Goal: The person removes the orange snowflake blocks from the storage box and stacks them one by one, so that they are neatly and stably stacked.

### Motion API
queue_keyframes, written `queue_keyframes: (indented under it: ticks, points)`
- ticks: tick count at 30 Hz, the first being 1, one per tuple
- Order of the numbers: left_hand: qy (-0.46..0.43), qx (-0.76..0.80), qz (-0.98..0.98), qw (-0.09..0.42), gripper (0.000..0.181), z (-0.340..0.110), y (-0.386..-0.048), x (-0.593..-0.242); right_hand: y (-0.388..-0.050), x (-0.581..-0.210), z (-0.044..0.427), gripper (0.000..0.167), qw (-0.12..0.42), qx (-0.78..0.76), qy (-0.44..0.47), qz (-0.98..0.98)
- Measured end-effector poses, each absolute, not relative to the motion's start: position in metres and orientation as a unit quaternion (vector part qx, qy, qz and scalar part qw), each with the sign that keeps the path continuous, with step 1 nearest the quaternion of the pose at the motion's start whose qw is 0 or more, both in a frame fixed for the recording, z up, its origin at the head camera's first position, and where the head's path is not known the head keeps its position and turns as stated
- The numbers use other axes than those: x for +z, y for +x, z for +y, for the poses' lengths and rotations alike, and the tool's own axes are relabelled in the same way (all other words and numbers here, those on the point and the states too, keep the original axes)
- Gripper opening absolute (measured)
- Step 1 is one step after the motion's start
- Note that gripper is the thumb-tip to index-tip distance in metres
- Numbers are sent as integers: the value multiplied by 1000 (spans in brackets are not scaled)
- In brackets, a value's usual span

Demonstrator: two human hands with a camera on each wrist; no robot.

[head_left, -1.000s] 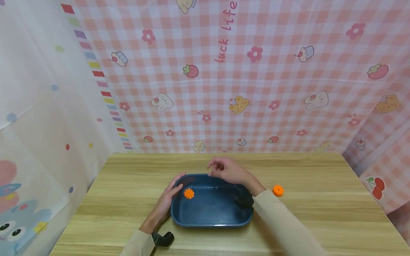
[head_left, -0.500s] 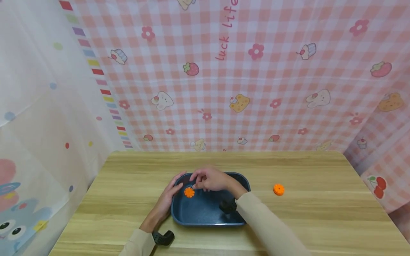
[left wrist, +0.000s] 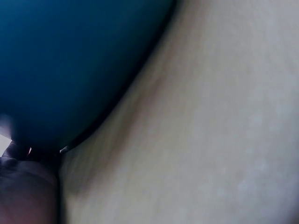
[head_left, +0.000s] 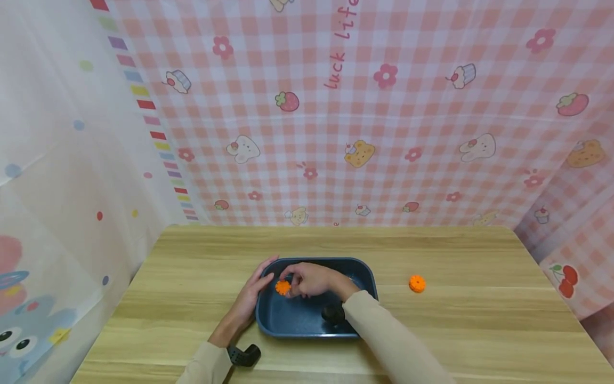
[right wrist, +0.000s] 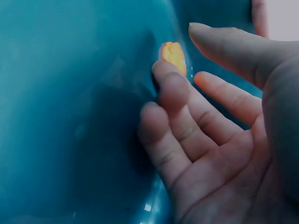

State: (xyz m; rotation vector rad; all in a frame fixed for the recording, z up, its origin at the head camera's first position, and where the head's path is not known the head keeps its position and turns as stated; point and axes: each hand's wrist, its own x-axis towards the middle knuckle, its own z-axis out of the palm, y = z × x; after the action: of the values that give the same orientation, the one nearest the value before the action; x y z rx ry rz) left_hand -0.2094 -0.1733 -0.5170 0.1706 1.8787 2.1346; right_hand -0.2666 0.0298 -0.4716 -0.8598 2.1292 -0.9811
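Observation:
A dark blue plastic tray (head_left: 316, 335) with rounded corners sits on the table. My left hand (head_left: 249, 298) holds its left side, thumb over the rim and fingers along the outer wall. Inside, near the left end, lies an orange notched disc (head_left: 283, 288), like an interlocking building disc. My right hand (head_left: 309, 279) reaches into the tray, its fingertips beside the disc. In the right wrist view, the thumb stands apart from the fingers, and the orange disc (right wrist: 173, 57) shows just beyond the fingertips, not pinched. The left wrist view is blurred, mostly tray wall (left wrist: 84, 60) and tabletop.
Right of the tray, a small stack of similar orange discs (head_left: 417, 284) lies on the wooden table (head_left: 470, 320). A checked cloth (head_left: 336, 122) hangs behind the table. Black wrist mounts (head_left: 244, 356) are worn on both wrists, the right one over the tray.
My right hand has moved from above the tray's far rim leftward and down into the tray, to beside the orange disc. My left hand has stayed at the tray's left side.

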Motion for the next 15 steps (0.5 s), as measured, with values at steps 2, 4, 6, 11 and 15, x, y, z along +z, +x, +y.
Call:
queue_keyframes:
  ticks: [2,4,6,11,15]
  points:
    - [60,741,653,145,51,-173,-209,-517,-267,-473,30,48,313,-365,-328,813]
    - [61,740,654,144,51,-173,-209,-517,-267,-474,29,50,305,-356,-330,819]
    - [64,740,654,142,51,-173,-209,-516,-266,-475,28,50,300,-349,-331,824]
    - [63,742,653,141,50,-174,-209,-516,-264,-476,26,43,293,-346,-327,829]
    - [62,740,655,141,50,-174,-209,-516,-263,-476,25,35,287,-342,-328,832]
